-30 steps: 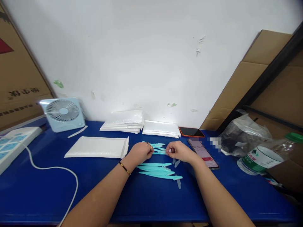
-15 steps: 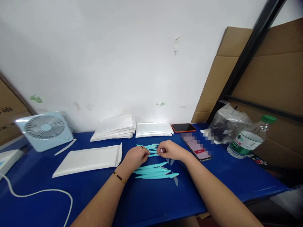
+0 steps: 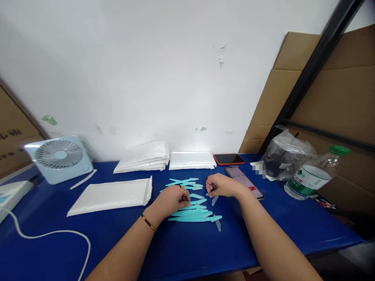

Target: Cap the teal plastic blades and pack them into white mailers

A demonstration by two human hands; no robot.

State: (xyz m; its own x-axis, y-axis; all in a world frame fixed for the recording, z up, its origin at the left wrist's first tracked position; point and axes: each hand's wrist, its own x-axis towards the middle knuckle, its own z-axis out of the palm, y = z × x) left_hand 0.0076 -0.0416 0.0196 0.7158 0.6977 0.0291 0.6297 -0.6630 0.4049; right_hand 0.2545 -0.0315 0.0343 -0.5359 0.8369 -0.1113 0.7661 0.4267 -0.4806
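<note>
Several turquoise eyebrow razors (image 3: 193, 214) lie in a loose row on the blue table, most with their heads to the right. My left hand (image 3: 170, 201) is closed over the middle of the row, on a turquoise eyebrow razor (image 3: 197, 196) that sticks out past its fingertips. Right of the razors, my right hand (image 3: 219, 185) is pinched low over the table, close to small clear plastic blade covers (image 3: 215, 201). Its fingers partly hide what they pinch, seemingly one such cover. Another clear cover (image 3: 218, 225) lies by the nearest razor's head.
White padded mailers (image 3: 143, 158) are stacked against the wall beside a shorter stack (image 3: 191, 160), with a single mailer (image 3: 111, 195) nearer left. Two phones (image 3: 230, 159) lie at the back right. A bottle (image 3: 313, 175) and bagged item (image 3: 285, 154) stand right; a fan (image 3: 60, 158) stands left.
My right hand has moved right, away from my left hand and the razors. My left hand has shifted slightly right and nearer to me, uncovering razors at the back.
</note>
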